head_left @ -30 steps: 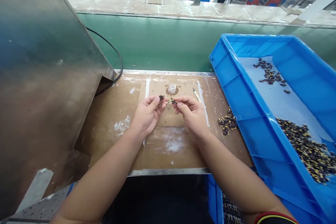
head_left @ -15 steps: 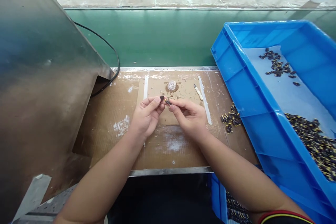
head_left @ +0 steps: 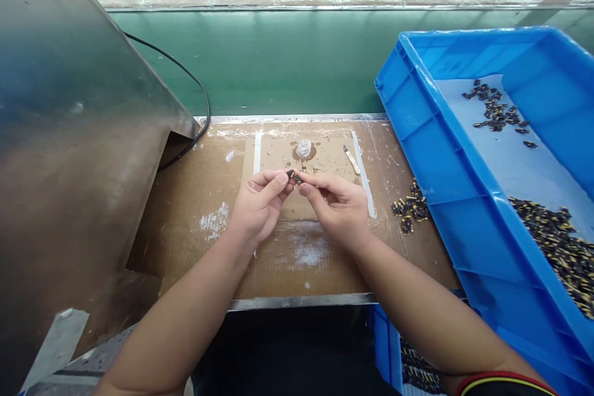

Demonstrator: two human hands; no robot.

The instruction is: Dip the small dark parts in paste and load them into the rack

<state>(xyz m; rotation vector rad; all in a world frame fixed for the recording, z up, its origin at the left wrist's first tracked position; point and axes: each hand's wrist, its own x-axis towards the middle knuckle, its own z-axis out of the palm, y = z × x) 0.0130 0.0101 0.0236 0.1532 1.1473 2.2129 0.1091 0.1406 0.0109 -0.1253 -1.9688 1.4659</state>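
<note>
My left hand (head_left: 260, 203) pinches a small black part (head_left: 290, 173) with a bit of yellow on it, between thumb and forefinger. Against it, my right hand (head_left: 338, 204) holds another small dark piece (head_left: 297, 179) in its fingertips. The two pieces touch or nearly touch; fingers hide most of both. Just beyond my hands stands a small clear jar (head_left: 304, 148) on a wet-stained cardboard sheet (head_left: 278, 154). A knife with a pale handle (head_left: 352, 161) lies to the right of the jar.
A large blue crate (head_left: 445, 154) at the right holds many black-and-yellow parts (head_left: 557, 247). A loose pile of such parts (head_left: 411, 207) lies on the table beside it. A metal housing (head_left: 93, 136) fills the left, with a black cable (head_left: 195, 80). Behind runs a green belt (head_left: 288, 62).
The black part in my left hand and the piece in my right hand were apart and have come together. The view has tilted slightly.
</note>
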